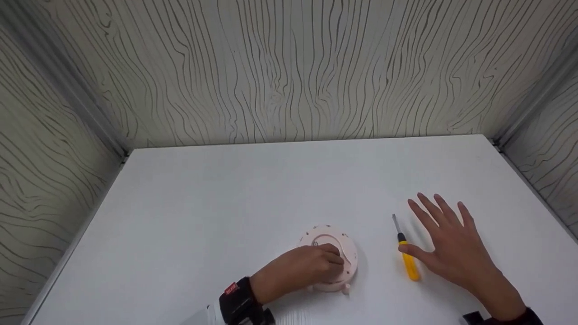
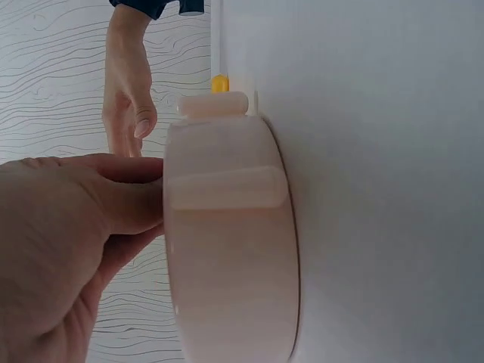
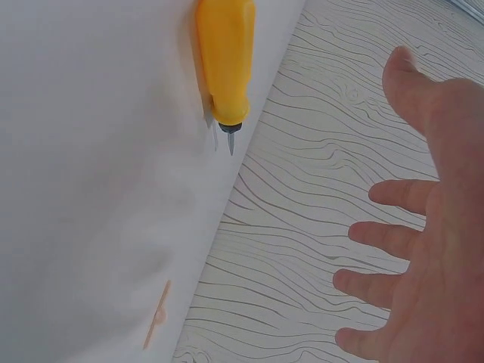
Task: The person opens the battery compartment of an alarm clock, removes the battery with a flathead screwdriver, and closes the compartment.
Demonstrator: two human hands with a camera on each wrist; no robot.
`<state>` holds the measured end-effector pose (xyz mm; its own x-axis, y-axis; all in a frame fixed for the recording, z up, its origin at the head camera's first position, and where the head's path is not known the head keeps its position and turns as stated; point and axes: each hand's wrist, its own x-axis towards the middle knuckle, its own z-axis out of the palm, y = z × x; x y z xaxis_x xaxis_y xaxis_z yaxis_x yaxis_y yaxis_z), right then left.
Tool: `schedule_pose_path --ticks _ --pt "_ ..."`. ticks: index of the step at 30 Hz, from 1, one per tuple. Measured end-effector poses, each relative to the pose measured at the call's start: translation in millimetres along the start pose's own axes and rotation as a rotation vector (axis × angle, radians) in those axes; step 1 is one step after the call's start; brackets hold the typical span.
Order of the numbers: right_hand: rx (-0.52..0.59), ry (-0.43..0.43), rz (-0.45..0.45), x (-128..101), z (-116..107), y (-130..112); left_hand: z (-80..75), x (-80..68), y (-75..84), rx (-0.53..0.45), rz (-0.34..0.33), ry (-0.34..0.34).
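Observation:
A round pale-pink device (image 1: 351,246) lies flat on the white table, with a raised ring on its face, small dark specks round its border and a cluster of little holes. My left hand (image 1: 311,267) reaches over it with curled fingers, gripping at the middle of its face. In the left wrist view the thumb (image 2: 136,204) meets the device's top; the fingertips are hidden. Right of the device lies a flat screwdriver (image 1: 410,266) with a yellow handle, blade pointing away. Above the table my right hand (image 1: 456,253) spreads its fingers, apart from the screwdriver in the right wrist view.
The white table (image 1: 203,203) ends at wood-patterned panels (image 1: 280,72) at the back and both sides. Rounded pink knobs (image 2: 227,189) stick out from the device's side wall. A thin orange-pink strip (image 3: 159,310) shows on the table in the right wrist view.

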<state>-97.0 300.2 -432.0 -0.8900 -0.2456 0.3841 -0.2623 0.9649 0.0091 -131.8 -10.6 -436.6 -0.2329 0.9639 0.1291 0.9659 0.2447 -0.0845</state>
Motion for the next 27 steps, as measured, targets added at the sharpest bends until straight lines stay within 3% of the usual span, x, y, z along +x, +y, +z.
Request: schedule_pose_path --ticks 8,17,27 --pt "0.002 0.016 -0.017 -1.8 -0.9 -0.6 0.4 2.8 -2.3 0.076 0.038 -0.018" --pt "0.000 -0.006 -0.013 -1.8 0.8 -1.6 0.6 -0.1 -5.3 0.137 0.103 0.000" --pt "0.013 -0.027 -0.005 -1.5 2.2 -2.5 1.1 -2.4 -6.8 0.162 0.126 0.030"
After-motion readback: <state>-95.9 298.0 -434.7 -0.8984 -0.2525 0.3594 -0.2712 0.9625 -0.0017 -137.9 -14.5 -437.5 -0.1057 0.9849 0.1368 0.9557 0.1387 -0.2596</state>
